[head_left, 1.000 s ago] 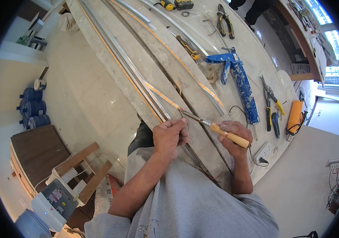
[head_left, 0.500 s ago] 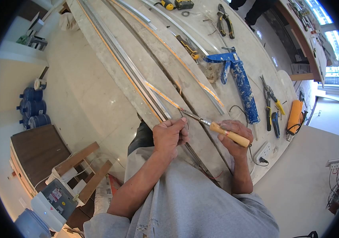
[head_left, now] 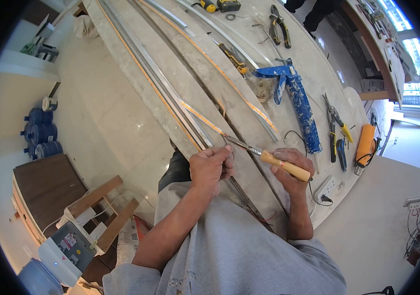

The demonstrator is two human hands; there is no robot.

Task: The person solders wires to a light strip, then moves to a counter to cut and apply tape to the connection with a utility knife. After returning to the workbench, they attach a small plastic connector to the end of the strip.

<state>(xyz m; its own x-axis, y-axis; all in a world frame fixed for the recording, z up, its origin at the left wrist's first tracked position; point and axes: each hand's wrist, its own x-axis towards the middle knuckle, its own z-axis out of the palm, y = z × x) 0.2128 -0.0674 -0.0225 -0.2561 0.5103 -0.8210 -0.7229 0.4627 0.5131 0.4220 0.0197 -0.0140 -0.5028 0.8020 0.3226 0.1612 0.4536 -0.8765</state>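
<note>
In my right hand (head_left: 292, 167) is a soldering iron (head_left: 286, 165), gripped by its wooden handle. Its metal shaft slants up and left, and the tip meets the end of an LED strip (head_left: 202, 119) with an orange-yellow face. Just below that end, my left hand (head_left: 209, 167) is closed with thumb and index finger pinched on a thin wire (head_left: 233, 153); most of the wire is hidden by the fingers. Aluminium profiles (head_left: 160, 81) run along the table beside the left hand. Another lit-looking orange strip (head_left: 261, 117) lies in a profile farther right.
On the worktable (head_left: 249, 172) lie a blue caulking gun (head_left: 302, 113), pliers (head_left: 280, 27), snips (head_left: 333, 123), a yellow-black screwdriver (head_left: 233, 59), an orange heat gun (head_left: 365, 145) and a power strip (head_left: 326, 189). A person's legs (head_left: 315, 17) show behind. Blue water bottles (head_left: 40, 132) stand left.
Almost nothing differs. The soldering iron and my right hand have shifted very slightly, with the tip still at the strip's end; my left hand stays in place.
</note>
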